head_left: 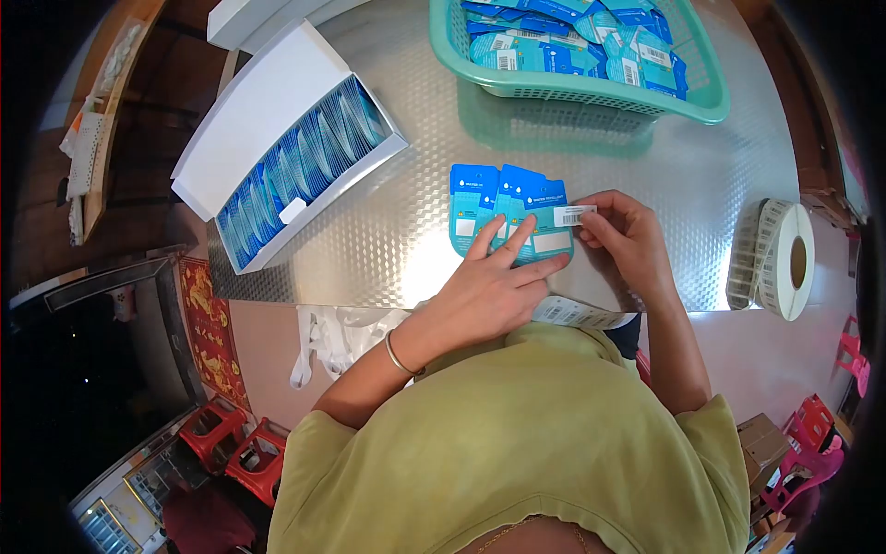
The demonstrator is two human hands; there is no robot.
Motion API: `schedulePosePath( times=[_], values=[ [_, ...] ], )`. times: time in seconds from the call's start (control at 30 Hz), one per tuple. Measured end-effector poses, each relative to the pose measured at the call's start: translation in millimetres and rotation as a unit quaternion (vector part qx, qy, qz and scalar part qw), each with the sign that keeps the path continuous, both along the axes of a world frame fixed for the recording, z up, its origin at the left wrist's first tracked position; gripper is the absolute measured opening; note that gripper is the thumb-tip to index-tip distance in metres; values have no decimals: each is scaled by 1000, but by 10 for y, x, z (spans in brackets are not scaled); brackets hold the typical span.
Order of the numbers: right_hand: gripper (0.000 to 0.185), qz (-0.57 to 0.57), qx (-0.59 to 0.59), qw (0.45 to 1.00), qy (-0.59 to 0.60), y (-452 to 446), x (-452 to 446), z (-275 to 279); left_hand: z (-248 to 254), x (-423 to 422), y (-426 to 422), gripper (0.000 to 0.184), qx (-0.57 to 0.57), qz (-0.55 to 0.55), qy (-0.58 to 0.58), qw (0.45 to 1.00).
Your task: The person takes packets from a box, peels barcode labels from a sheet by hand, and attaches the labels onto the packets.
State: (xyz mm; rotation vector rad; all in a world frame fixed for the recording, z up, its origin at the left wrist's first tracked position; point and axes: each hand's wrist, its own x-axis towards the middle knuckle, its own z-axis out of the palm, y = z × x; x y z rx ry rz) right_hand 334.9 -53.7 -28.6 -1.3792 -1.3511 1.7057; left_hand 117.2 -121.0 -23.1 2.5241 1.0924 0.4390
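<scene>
Several blue and teal printed cards (475,189) lie overlapped on the metal table in front of me. My left hand (498,286) rests on their lower part with its fingers spread, pressing them flat. Between the thumb and forefinger of my right hand (628,231) is a white barcode sticker (572,216), pinched at its right end. The sticker is over the right edge of the rightmost card; whether it touches the card I cannot tell. Blank white boxes show on some cards. A strip of barcode labels (581,314) hangs at the table edge below my hands.
A green plastic basket (572,92) heaped with similar cards stands at the back. To the left, an open white box (268,111) holds a packed row of cards (305,166). A label roll (789,260) stands at the right edge of the metal table (369,258). Red stools (258,460) are at lower left.
</scene>
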Motion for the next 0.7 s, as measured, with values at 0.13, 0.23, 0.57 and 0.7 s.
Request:
schedulePosePath(
  times=[0.13,0.23,0.57,0.7],
  values=[
    [21,-7,15,1000,-21,-16,6,3,-11,19,-7,11,5,10,1,1000],
    [32,-11,15,1000,-19,-62,-25,40,-12,26,-14,11,4,14,0,1000],
    [46,21,73,995,-66,-105,-141,24,-42,21,-19,11,7,16,-2,1000],
    [46,27,83,992,-87,-102,-163,38,-31,16,-19,11,-2,15,-4,1000]
  ],
)
